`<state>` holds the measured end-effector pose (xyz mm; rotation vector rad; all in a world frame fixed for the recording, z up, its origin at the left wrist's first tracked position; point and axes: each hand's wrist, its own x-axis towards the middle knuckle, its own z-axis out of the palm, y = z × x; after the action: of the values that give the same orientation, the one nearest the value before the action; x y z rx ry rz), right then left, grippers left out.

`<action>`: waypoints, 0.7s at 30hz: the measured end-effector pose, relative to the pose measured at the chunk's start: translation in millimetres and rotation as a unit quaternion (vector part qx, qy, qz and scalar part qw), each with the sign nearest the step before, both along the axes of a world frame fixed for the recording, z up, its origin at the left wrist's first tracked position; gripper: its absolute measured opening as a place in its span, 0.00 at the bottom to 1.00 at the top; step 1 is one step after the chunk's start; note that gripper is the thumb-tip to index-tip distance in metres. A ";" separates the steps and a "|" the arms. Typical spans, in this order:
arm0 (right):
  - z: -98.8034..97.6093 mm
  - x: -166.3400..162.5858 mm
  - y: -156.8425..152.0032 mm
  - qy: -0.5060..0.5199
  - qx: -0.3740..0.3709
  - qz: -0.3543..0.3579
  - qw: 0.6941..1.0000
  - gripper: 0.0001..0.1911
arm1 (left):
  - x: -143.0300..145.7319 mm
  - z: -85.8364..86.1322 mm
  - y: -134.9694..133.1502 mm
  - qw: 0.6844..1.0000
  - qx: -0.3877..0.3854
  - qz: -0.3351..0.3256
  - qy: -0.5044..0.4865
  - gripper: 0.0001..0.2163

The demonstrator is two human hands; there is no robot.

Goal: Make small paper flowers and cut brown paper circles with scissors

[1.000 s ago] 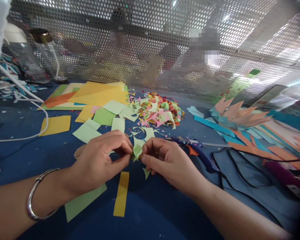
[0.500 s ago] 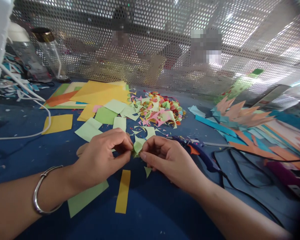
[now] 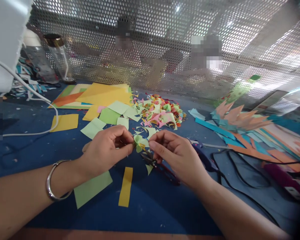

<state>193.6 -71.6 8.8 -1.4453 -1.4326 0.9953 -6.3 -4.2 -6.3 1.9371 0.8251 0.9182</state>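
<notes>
A small light-green paper flower with a yellow middle (image 3: pixel 139 144) is between my hands above the blue table. My left hand (image 3: pixel 106 151) pinches its left side between thumb and fingertips. Thumb and forefinger of my right hand (image 3: pixel 178 153) are pinched together at its right petal. Scissors (image 3: pixel 166 171) lie on the table below my right hand, their blades towards the flower. A green paper scrap (image 3: pixel 149 169) is beside the blades. Nearer to me are a yellow paper strip (image 3: pixel 125 186) and a green paper sheet (image 3: pixel 93 190), partly under my left forearm.
Cut paper scraps (image 3: pixel 162 111) are heaped behind my hands. Coloured sheets (image 3: pixel 107 95) and two bottles (image 3: pixel 58 56) stand or lie at the back left. On the right are a blue glue gun (image 3: pixel 206 158), a black cable (image 3: pixel 236 166) and orange-blue paper pieces (image 3: pixel 240 115).
The paper flower has turned, so its petals and yellow middle show. My right hand has shifted slightly right and up, uncovering the scissors. The whole view has moved a little.
</notes>
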 end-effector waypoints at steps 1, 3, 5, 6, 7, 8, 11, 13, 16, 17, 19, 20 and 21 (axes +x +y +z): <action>-0.4 -0.4 -0.1 0.003 -0.004 0.006 1.000 0.10 | -0.1 -0.4 -0.3 1.000 0.001 -0.001 -0.008 0.02; -0.8 -1.5 -0.7 0.004 -0.013 0.020 1.000 0.10 | -0.7 -0.7 -1.5 1.000 0.010 -0.005 -0.016 0.02; -0.6 -2.6 -1.6 0.000 -0.019 0.033 0.999 0.11 | -1.6 -0.1 -3.5 0.999 0.027 -0.010 -0.016 0.02; -0.4 -3.1 -2.1 -0.002 -0.020 0.040 0.999 0.12 | -2.0 0.6 -4.6 0.999 0.038 -0.013 -0.014 0.02; -0.2 -3.6 -2.5 -0.003 -0.020 0.047 0.999 0.12 | -2.4 1.3 -5.6 0.999 0.049 -0.014 -0.012 0.02; 0.0 -3.9 -2.9 -0.001 -0.021 0.054 0.998 0.12 | -2.6 2.1 -6.5 0.998 0.059 -0.016 -0.010 0.02; -0.1 -4.6 -3.2 0.012 -0.029 0.069 0.997 0.12 | -2.6 4.1 -8.2 0.996 0.084 -0.019 -0.002 0.02; -0.3 -4.6 -3.2 0.023 -0.035 0.072 0.997 0.12 | -2.1 4.6 -8.4 0.995 0.094 -0.022 0.001 0.03; -0.4 -4.2 -3.4 0.036 -0.041 0.074 0.996 0.10 | -1.7 3.9 -8.0 0.994 0.107 -0.030 0.005 0.03; -0.5 -3.9 -3.5 0.037 -0.041 0.075 0.996 0.09 | -1.8 3.4 -7.8 0.993 0.111 -0.031 0.006 0.03; -0.7 -3.5 -3.7 0.031 -0.041 0.079 0.996 0.08 | -2.1 2.4 -7.5 0.992 0.121 -0.032 0.012 0.04; -0.9 -3.2 -3.7 0.026 -0.039 0.080 0.996 0.08 | -2.2 2.0 -7.2 0.991 0.127 -0.032 0.015 0.04; -1.1 -3.0 -3.5 0.021 -0.037 0.081 0.996 0.08 | -2.3 1.7 -7.0 0.990 0.135 -0.032 0.017 0.04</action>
<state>190.6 -75.1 7.7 -1.3689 -1.5158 1.1845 -8.7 -11.2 -4.6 2.2042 0.6809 1.0036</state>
